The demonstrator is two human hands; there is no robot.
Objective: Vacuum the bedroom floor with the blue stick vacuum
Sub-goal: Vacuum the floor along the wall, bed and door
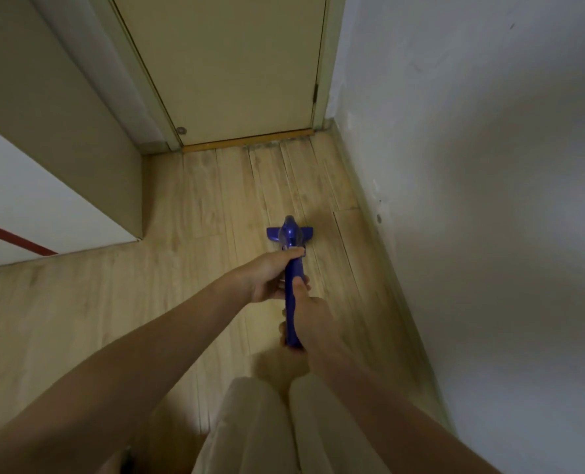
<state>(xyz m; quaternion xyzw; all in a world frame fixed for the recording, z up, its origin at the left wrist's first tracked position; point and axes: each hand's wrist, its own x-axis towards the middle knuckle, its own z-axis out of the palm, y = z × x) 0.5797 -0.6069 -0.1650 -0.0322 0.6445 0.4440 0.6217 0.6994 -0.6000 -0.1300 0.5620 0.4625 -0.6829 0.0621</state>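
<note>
The blue stick vacuum (290, 234) stands on the light wood floor (216, 206), seen from above, with its wide blue head flat on the planks a little way before the door. My left hand (270, 275) grips the upper part of the blue handle, fingers wrapped over it. Just below, my right hand (310, 316) grips the handle's near end, thumb lying along the top. Both forearms reach forward from the bottom of the view. The lower tube is hidden behind the handle and hands.
A closed cream door (229, 63) with a wooden threshold (246, 140) ends the floor ahead. A white wall (472, 200) with a skirting board runs along the right. A beige cabinet (55, 114) juts in from the left. My light trouser legs (284, 432) show below.
</note>
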